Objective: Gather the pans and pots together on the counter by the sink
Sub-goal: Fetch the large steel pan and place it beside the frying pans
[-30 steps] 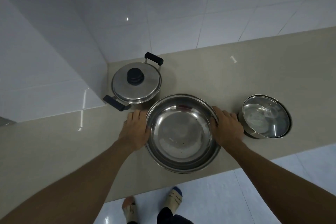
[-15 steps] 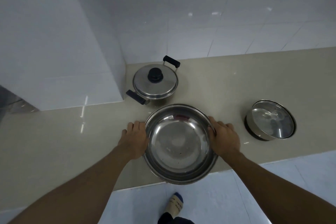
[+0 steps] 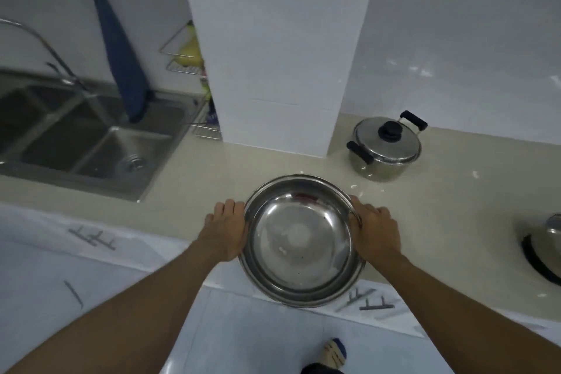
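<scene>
Inside steel bowl point(image 3: 300, 240), blurred red label point(image 3: 305, 197)

Glossy steel basin point(image 3: 300, 240); smooth, seemingly stone counter point(image 3: 194, 191).

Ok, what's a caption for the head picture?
Left hand and right hand hold a steel bowl near the sink.

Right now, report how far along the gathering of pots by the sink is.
Done: no pot stands beside the sink yet. In hand: left hand and right hand grip the steel basin by its rim, at the counter's front edge. Left: the lidded pot beside the pillar and the glass-lidded pot at far right, both to be brought over.
</scene>
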The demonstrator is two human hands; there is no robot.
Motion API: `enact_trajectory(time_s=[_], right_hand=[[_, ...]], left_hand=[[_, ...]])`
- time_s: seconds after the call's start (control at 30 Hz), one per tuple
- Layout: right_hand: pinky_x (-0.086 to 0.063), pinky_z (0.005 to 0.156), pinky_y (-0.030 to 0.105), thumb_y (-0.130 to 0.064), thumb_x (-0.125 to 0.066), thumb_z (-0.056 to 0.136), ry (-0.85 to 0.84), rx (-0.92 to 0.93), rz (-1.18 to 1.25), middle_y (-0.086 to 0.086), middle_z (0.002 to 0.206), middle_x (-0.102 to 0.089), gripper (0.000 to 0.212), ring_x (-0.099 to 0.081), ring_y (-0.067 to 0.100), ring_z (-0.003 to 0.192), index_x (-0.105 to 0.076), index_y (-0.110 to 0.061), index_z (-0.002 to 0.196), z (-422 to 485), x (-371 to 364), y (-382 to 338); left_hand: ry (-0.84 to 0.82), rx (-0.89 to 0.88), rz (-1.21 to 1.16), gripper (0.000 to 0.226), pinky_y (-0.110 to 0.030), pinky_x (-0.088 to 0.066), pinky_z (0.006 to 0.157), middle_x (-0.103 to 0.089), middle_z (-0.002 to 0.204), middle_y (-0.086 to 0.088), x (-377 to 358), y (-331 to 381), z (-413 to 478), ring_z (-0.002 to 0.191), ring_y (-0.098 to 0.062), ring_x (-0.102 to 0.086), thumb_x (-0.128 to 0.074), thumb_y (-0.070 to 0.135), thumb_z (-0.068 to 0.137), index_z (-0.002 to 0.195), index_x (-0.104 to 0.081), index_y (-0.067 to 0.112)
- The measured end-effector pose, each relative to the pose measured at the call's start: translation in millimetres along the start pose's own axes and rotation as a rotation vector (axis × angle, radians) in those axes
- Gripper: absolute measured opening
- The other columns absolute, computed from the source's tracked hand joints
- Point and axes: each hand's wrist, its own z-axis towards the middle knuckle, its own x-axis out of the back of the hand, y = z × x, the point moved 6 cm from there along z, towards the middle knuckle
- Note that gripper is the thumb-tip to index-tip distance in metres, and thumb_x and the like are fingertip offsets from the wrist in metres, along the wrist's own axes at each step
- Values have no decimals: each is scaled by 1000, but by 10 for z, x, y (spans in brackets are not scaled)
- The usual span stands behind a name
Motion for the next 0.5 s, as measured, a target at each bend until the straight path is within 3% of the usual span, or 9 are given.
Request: enact_trajectory(time_s=[0.5], right_hand=[[-46,81,42,-29,-46,100,-28,498,75,7,101,-68,41,-55,34,97,-48,-23,141,419,-357,-3119]], left_hand=[[192,441,-73,35,-47,-41,100,-48,131,-8,600,-2585,-1293,118,-29,-44,-37,38,102,129,-42,17]])
